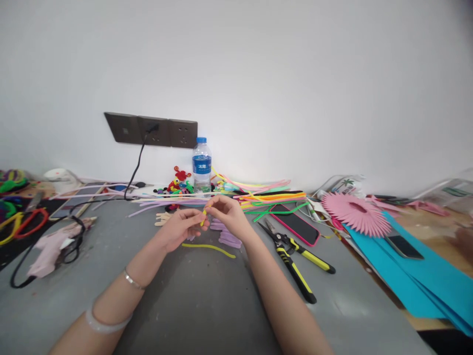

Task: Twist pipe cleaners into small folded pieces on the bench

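Note:
Between the fingertips of both hands is a short yellow piece of pipe cleaner (203, 217), small and partly covered. My left hand (181, 228) pinches it from the left, and my right hand (228, 215) pinches it from the right, both held above the grey table. Below them a longer yellow pipe cleaner (209, 247) lies slightly curved on the tabletop. Purple folded pipe-cleaner pieces (229, 237) lie behind my right hand, partly hidden by it. Some cream-coloured pieces (162, 218) rest just beyond my left hand.
Bundles of coloured pipe cleaners (273, 197) lie along the wall beside a water bottle (202, 167). Yellow-black pliers (291, 256) and a phone (295, 224) are at right, beyond them blue sheets (402, 276). A corded pink glue gun (50, 251) and scissors (31, 224) lie left.

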`<move>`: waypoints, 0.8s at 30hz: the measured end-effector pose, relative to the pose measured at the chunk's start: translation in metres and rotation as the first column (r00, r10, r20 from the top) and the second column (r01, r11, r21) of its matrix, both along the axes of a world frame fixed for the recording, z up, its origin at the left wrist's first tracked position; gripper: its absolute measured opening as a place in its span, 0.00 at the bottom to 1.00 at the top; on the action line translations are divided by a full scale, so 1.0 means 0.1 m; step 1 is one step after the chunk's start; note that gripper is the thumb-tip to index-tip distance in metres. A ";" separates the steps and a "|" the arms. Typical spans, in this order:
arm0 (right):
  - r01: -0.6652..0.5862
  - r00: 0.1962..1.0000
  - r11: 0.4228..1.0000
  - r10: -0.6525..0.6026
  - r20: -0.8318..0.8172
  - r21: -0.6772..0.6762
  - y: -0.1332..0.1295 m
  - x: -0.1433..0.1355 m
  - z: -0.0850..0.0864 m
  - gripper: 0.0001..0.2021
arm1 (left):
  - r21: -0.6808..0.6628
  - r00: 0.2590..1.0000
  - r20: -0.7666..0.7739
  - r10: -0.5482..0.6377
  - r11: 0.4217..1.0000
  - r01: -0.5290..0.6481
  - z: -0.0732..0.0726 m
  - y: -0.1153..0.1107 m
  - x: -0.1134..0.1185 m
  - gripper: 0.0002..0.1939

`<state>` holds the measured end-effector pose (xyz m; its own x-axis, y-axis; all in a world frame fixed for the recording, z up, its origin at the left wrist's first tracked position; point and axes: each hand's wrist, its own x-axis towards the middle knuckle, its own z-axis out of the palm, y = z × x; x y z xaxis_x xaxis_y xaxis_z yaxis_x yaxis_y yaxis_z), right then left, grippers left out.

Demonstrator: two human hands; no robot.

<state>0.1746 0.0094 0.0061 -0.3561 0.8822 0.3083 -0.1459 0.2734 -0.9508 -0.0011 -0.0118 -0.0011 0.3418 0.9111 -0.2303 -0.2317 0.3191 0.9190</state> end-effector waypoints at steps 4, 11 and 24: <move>0.141 0.979 0.978 -0.160 0.125 0.151 0.00 -0.01 -0.02 0.08 | 0.012 0.996 0.015 0.086 0.996 -0.086 -0.01 0.01 0.03 0.14; 0.248 0.932 0.873 -0.334 0.143 0.421 -0.05 -0.09 -0.01 0.04 | 0.023 0.979 0.087 0.184 0.982 -0.186 -0.01 0.00 0.08 0.16; 0.309 0.935 0.896 -0.348 0.072 0.319 -0.09 -0.16 -0.03 0.05 | 0.146 0.970 -0.036 0.242 0.961 -0.234 0.08 -0.03 0.07 0.18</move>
